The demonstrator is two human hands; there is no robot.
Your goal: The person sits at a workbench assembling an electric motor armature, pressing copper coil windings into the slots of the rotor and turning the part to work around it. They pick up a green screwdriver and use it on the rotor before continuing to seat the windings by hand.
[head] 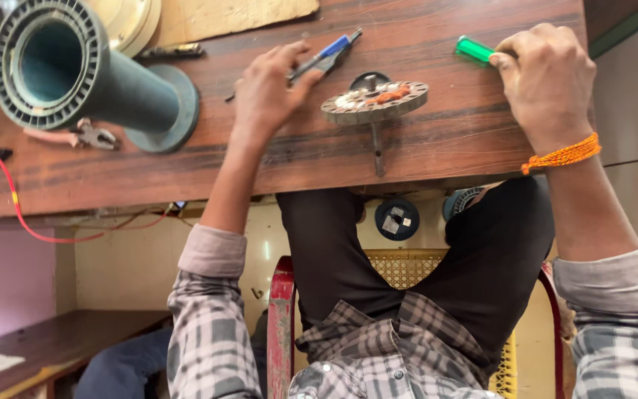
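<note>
We find no packages, labels, signs or screens anywhere on the workbench or around it.

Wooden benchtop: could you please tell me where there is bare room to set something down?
Bare wood lies between the round metal disc and the right hand, and along the near edge below the pliers. The far-left corner is crowded by the large grey-green spool.
</note>
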